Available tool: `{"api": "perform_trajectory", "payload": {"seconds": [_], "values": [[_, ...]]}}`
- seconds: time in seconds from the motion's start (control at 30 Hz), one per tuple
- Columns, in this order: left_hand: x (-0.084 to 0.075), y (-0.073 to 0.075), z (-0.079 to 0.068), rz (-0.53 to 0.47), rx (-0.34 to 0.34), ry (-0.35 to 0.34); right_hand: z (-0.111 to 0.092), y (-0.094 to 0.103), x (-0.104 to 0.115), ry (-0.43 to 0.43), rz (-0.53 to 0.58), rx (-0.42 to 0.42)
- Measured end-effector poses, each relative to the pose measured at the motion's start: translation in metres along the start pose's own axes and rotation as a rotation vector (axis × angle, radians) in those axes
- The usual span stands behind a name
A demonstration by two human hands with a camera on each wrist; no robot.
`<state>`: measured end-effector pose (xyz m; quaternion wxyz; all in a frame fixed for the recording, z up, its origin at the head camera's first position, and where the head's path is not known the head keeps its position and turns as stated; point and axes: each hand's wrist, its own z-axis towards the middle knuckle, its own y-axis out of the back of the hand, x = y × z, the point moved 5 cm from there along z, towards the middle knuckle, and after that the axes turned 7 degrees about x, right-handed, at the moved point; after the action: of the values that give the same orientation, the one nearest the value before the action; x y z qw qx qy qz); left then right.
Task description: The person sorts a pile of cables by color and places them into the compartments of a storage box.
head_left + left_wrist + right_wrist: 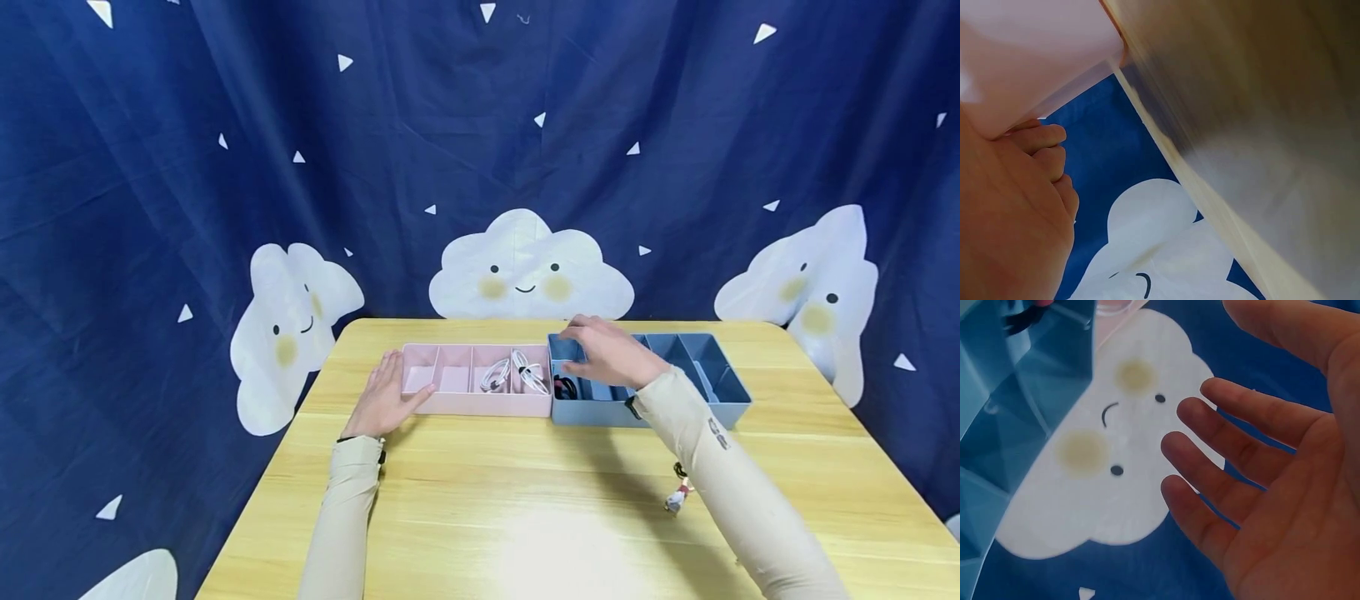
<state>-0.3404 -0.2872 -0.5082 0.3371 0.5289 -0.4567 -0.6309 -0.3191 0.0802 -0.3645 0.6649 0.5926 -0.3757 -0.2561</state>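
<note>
My left hand [382, 396] rests against the left end of a pink divided box [480, 405], its thumb along the front wall. In the left wrist view, the fingers [1050, 159] show beside the pink wall. Two coiled white cables, one [494, 376] left of the other [529, 372], lie in the box's right-hand compartments. My right hand [611, 350] hovers over a blue divided box [600, 414], holding nothing, with its fingers apart in the right wrist view. A coiled black cable [566, 387] lies in the blue box's front left compartment.
The boxes stand side by side toward the back of the wooden table [465, 500]. A small bundled cable [677, 493] with a white end lies near my right forearm. Behind the table hangs a dark blue curtain [420, 125] with clouds.
</note>
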Motion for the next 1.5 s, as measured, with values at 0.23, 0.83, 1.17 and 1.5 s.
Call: {"api": "perform_trajectory", "payload": {"seconds": [0.23,0.83,1.17,1.5], "values": [[0.002,0.002,-0.001,-0.008,0.007,0.005,-0.028,0.008,-0.017,-0.031,0.011,-0.046],[0.002,-0.002,0.003,0.017,0.003,-0.010,-0.101,0.011,-0.058,-0.134,0.008,-0.084],[-0.003,-0.005,0.004,0.002,0.009,-0.015,-0.138,0.003,-0.071,-0.170,0.015,-0.100],[-0.002,0.000,0.003,-0.004,-0.019,-0.040,-0.167,-0.001,-0.075,-0.196,0.011,-0.136]]}}
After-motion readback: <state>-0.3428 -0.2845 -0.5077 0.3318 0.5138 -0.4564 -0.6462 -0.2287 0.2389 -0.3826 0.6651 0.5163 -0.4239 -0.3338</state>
